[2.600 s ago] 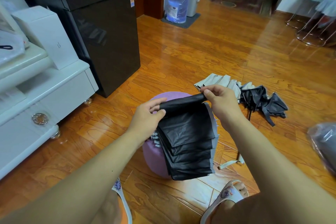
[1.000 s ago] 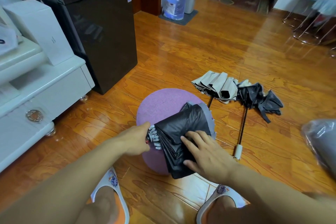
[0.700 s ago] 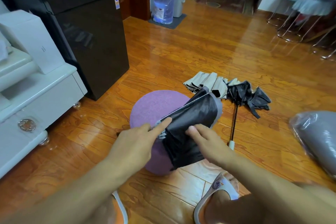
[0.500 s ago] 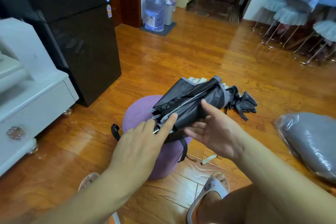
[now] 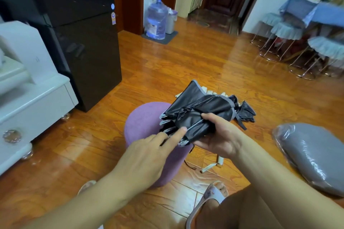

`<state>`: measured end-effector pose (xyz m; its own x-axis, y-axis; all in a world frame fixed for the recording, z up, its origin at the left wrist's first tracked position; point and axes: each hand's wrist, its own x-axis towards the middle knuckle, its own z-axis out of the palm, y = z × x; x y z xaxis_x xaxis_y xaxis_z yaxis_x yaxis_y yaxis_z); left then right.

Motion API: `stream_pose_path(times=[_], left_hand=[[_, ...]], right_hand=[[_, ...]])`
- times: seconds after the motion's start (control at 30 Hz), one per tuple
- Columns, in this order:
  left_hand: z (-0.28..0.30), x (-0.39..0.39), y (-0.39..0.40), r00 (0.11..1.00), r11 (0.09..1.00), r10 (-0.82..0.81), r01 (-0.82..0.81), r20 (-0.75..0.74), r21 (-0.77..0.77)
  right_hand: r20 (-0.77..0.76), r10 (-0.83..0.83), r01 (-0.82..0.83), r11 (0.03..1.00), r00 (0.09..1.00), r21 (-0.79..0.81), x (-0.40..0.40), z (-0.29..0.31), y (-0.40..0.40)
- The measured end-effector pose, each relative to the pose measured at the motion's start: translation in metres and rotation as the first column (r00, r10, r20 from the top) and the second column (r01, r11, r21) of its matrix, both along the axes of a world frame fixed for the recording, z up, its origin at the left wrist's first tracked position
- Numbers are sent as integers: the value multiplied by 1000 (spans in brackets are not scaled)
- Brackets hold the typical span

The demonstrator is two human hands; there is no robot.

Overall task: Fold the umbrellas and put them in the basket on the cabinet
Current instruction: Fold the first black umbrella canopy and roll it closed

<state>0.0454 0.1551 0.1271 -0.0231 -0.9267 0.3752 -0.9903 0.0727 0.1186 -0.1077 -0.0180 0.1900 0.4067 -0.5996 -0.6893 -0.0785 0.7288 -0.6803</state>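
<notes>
Since a moment ago the black umbrella (image 5: 199, 115) is lifting off the purple stool (image 5: 141, 122) and bunching tighter. From the head view, the right hand (image 5: 217, 135) is cradling and gripping the bundle from below at center, while the left hand (image 5: 147, 154), fingers extended, is pressing its ribs from 7 o'clock. Folding seems partly done; another umbrella (image 5: 245, 111) is lying at 2 o'clock, unfolded, and no basket is showing

Bright even indoor light, glare on the glossy wooden floor (image 5: 186, 65), wide-angle bending and blur at edges
</notes>
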Motion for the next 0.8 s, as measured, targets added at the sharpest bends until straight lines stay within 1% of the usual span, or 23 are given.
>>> stream_pose_path(times=[0.03,0.07,0.1,0.13,0.17,0.2,0.23,0.27,0.3,0.37,0.4,0.47,0.5,0.53,0.57,0.6,0.63,0.67,0.7,0.73,0.77,0.8], left_hand=[[0,0,1,995,998,39,-35,-92,46],[1,1,1,963,990,103,-74,-247,122],[-1,3,0,885,966,197,-102,-423,236],[-5,6,0,791,922,312,-120,-527,367],[-8,10,-1,706,870,414,-120,-574,479],[-8,14,-1,631,825,490,-111,-602,555],[-6,18,-2,585,800,532,-112,-611,589],[-2,20,-3,583,798,545,-140,-603,586],[1,22,-4,618,808,540,-190,-572,557],[7,19,-6,732,841,508,-308,-453,445],[10,16,-6,790,853,492,-353,-367,384],[14,5,-5,871,853,476,-424,-122,305],[14,1,-5,885,855,466,-446,-13,265],[15,1,-6,887,861,459,-456,41,224],[16,4,-8,885,865,465,-463,41,191],[20,12,-11,877,865,480,-468,-23,183],[24,22,-14,853,861,497,-463,-156,212],[31,33,-17,789,860,505,-424,-350,284],[38,44,-19,650,868,496,-342,-576,361],[45,53,-19,432,877,480,-247,-764,411],[49,62,-17,191,873,485,-171,-853,457],[53,69,-14,-7,861,502,-94,-865,500]], right_hand=[[9,-20,20,1000,1000,1,1,-3,1],[14,-35,35,999,999,-5,3,-5,3],[16,-44,45,999,999,-16,6,-7,4],[19,-45,46,999,999,-26,9,-9,6],[17,-41,42,998,999,-38,13,-12,8],[10,-33,34,998,999,-46,17,-13,10],[3,-25,25,999,1000,-47,22,-15,11],[2,-17,17,999,1000,-38,26,-15,13],[-2,-11,11,1000,1000,-24,31,-16,15],[-20,0,0,1000,1000,4,41,-14,20],[-31,10,-10,1000,999,12,47,-14,23],[-64,41,-41,999,997,7,60,-12,27],[-73,56,-57,998,996,-5,66,-10,27],[-75,76,-78,997,994,-23,70,-6,27],[-70,112,-116,992,991,-49,72,0,25],[-57,169,-173,982,984,-76,72,8,21],[-55,236,-241,964,970,-111,69,17,16],[-57,307,-312,939,950,-147,64,26,10],[-75,378,-385,902,923,-194,57,34,3],[-98,436,-446,860,895,-247,50,41,-4],[-123,475,-489,818,871,-303,42,47,-10],[-150,489,-508,783,859,-358,35,51,-15]])
